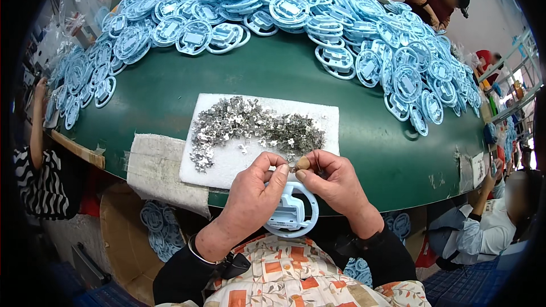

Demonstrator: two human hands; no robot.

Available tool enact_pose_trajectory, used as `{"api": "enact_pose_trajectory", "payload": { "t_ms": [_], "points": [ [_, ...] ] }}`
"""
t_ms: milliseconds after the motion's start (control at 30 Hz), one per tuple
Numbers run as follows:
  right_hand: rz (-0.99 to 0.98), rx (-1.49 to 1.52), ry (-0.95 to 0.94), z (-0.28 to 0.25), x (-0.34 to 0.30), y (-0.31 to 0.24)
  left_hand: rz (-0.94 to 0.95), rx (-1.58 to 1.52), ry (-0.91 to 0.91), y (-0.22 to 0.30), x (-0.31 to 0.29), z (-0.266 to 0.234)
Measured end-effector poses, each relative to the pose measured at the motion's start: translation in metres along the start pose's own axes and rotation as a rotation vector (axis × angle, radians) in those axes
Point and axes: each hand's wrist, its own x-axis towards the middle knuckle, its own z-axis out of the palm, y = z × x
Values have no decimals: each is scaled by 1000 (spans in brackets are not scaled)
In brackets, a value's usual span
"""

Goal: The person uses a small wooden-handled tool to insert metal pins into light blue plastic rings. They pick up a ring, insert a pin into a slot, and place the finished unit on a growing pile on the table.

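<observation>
My left hand (253,196) and my right hand (338,187) meet over the near edge of a white foam board (227,179). Both are closed in a pinch, thumb against fingers, around something small and dark that I cannot make out. A tan patch shows at one right fingertip. Just below the fingers is a light blue round plastic part (313,210), ring-shaped with a moulded centre; the left thumb overlaps its top edge. What supports it is hidden. A loose heap of small silvery metal clips (227,128) spreads over the board, beyond my hands.
Similar blue parts (290,8) pile along the far side of the green table (142,91). A folded pale cloth (156,162) hangs over the near edge, left of the board. More blue parts (162,227) lie below. Other people sit around the table, one at right (489,230).
</observation>
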Motion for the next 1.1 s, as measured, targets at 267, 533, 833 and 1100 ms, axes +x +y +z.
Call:
{"api": "enact_pose_trajectory", "payload": {
  "t_ms": [267, 533, 833, 1100],
  "points": [
    [55, 127, 6, -4, 9, 2, 47, 82, -24, 1, 0, -8],
    [-240, -454, 91, -7, -11, -7, 76, 136, 30, -8, 3, -20],
    [-318, -640, 135, 12, -14, -4, 34, -70, 108, -23, -1, -19],
    [-378, -732, 181, 21, -11, 6, 80, -168, 153, -25, -2, -17]
  ]
}}
